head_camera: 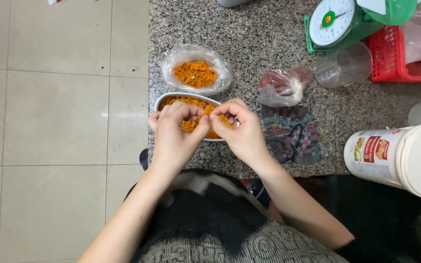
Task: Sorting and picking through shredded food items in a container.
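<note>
At the near edge of the speckled worktop [269, 39], seen from the head camera, the left hand [174, 136] and right hand [242, 131] are meeting over one oval metal dish [171, 97] of orange shredded food [191, 101], fingertips pinched narrow on a small clump between them. Judging by this, the pulling-apart step is under way, calling for a gentle tug. At twelve o'clock of the dish one open plastic bag [196, 70] is holding more shreds, and at two o'clock one green scale [342, 22] is standing.

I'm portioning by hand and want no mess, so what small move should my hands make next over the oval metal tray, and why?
Probably let the pinched orange shredded food drop into the oval metal tray: both the left hand and the right hand are bunched together directly over it, fingertips meeting above the pile.
</note>
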